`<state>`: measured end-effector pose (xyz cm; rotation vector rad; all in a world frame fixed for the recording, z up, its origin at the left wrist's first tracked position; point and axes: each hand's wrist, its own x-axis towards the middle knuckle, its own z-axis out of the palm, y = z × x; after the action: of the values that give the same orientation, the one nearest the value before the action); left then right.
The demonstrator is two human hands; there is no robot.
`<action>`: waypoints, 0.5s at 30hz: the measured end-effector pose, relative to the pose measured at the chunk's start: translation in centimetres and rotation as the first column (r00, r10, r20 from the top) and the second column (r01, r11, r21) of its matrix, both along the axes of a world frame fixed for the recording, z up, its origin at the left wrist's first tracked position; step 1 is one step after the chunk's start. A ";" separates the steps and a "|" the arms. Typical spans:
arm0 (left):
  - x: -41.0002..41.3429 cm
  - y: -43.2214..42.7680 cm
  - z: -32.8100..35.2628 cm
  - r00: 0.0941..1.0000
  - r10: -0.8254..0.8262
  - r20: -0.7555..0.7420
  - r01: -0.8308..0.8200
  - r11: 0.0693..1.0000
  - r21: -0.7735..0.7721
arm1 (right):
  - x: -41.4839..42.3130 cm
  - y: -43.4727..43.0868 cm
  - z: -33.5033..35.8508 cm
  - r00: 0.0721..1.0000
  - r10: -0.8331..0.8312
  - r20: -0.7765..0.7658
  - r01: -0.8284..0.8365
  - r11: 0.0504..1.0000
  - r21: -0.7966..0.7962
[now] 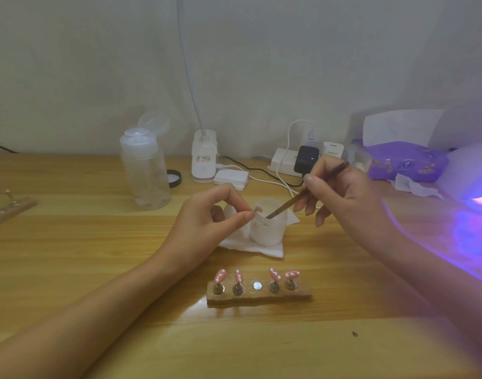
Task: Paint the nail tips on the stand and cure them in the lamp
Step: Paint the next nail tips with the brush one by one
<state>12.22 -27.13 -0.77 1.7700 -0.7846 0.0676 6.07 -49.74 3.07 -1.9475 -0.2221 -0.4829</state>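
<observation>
Head view: my left hand (pixel 218 214) pinches one pink tip (pixel 257 208) over the jar (pixel 265 228). My right hand (pixel 340 192) grips the brush (pixel 310 191), its end dipped in that jar. Four tips (pixel 220 275) sit on the stand (pixel 259 296) nearer me; the lamp (pixel 477 181) glows at far right.

This looks like a home nail-art corner: a wooden counter (pixel 97 269) set against a plain pale wall (pixel 70 64). It carries a power strip (pixel 282 160) crowded with chargers (pixel 306 158), a purple tissue pack (pixel 406 160), a gooseneck desk lamp (pixel 203 157), a clear pump bottle (pixel 145 170), a curing lamp (pixel 477 176) glowing violet at the right edge, and a small wooden stand (pixel 259 296) of pink nail tips (pixel 220 275).
</observation>
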 end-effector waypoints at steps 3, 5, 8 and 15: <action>-0.1 0.1 0.0 1.000 0.013 0.012 -0.013 1.000 0.005 | -0.1 0.0 -0.2 1.000 0.000 -0.005 0.001 0.995 0.098; -0.1 0.1 0.0 0.999 0.028 0.019 -0.028 1.000 0.011 | -0.2 -0.2 -0.3 1.000 -0.027 0.012 0.024 0.982 0.189; -0.1 0.1 0.0 0.998 0.058 0.034 -0.059 0.998 0.021 | -0.3 -0.6 -0.7 0.996 -0.093 0.000 0.088 0.939 0.332; 0.3 0.0 -0.1 0.997 0.074 0.036 -0.075 0.997 0.033 | -0.3 -1.2 -2.1 0.986 -0.120 -0.117 0.166 0.781 0.603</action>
<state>12.48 -27.13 -0.86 1.8346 -0.7487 0.1356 5.76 -50.90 0.93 -1.3373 0.1278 -0.5065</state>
